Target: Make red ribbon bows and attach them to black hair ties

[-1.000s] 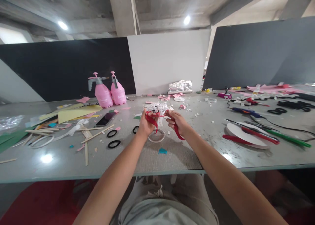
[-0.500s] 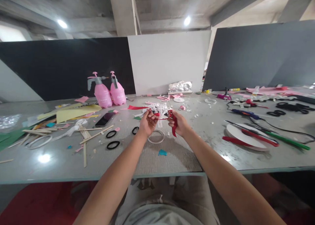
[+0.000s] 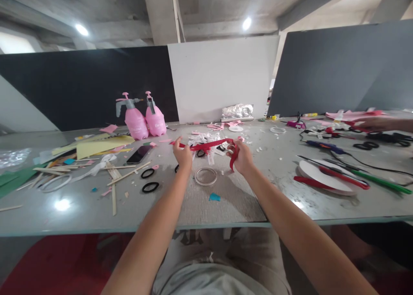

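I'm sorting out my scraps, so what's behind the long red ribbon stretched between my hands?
Behind the long, flat red ribbon, crumpled thin white strips show above its upper edge. Whatever the ribbon itself covers can't be seen.

The left hand (image 3: 183, 154) and right hand (image 3: 242, 157) hold a red ribbon (image 3: 211, 146) stretched between them over the table (image 3: 232, 209). A pale ring (image 3: 206, 184) lies near a blue scrap (image 3: 214, 197). Another person's hand (image 3: 369, 123) shows at far right.
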`<state>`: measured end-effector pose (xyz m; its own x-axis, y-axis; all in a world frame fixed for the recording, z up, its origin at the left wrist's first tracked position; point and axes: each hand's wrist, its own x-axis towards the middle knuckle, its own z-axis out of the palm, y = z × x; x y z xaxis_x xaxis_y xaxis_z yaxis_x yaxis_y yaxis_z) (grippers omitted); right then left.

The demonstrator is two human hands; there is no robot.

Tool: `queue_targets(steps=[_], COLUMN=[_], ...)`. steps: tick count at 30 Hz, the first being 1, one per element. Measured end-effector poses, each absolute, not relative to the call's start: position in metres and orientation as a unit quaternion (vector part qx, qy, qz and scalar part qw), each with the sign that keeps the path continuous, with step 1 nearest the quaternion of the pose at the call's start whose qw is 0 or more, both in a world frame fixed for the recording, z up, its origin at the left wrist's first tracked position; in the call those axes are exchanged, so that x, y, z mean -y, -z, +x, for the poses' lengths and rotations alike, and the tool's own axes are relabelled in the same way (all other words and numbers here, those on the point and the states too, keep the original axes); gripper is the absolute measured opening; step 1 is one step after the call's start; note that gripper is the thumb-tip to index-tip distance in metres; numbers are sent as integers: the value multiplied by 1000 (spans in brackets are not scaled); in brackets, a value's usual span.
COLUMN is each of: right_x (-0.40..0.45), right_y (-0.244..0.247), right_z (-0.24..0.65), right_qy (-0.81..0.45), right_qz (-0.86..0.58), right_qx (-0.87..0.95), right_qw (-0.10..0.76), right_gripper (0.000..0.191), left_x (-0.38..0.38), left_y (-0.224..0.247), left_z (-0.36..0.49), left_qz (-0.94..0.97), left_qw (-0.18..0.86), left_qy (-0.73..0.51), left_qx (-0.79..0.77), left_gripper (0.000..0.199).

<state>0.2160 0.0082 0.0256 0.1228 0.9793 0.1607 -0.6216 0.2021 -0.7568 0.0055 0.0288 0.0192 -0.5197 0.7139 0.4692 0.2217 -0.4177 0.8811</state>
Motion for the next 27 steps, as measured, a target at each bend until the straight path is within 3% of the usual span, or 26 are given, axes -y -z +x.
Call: queue_targets(steps=[3, 8, 13, 17, 27], right_x=[-8, -5, -2, 0, 2], right_y=[-26, -29, -29, -27, -21], right_z=[217, 216, 214, 212, 202], right_qy=[-565, -555, -555, -569, -574], right_qz=[-272, -281, -269, -270, -277], right_qx=[329, 335, 446, 488, 493], right_qw=[706, 707, 649, 605, 593], right_gripper=[16, 15, 21, 24, 29], left_x=[-23, -8, 5, 12, 15], left_y=[-22, -26, -34, -29, -26], left_z=[7, 19, 36, 54, 68], left_qz=[421, 498, 606, 614, 617], left_qw=[58, 2, 181, 346, 408], left_qy=[-689, -657, -664, -618, -563], left_qx=[-587, -566, -399, -348, -369], left_gripper=[44, 43, 22, 17, 21])
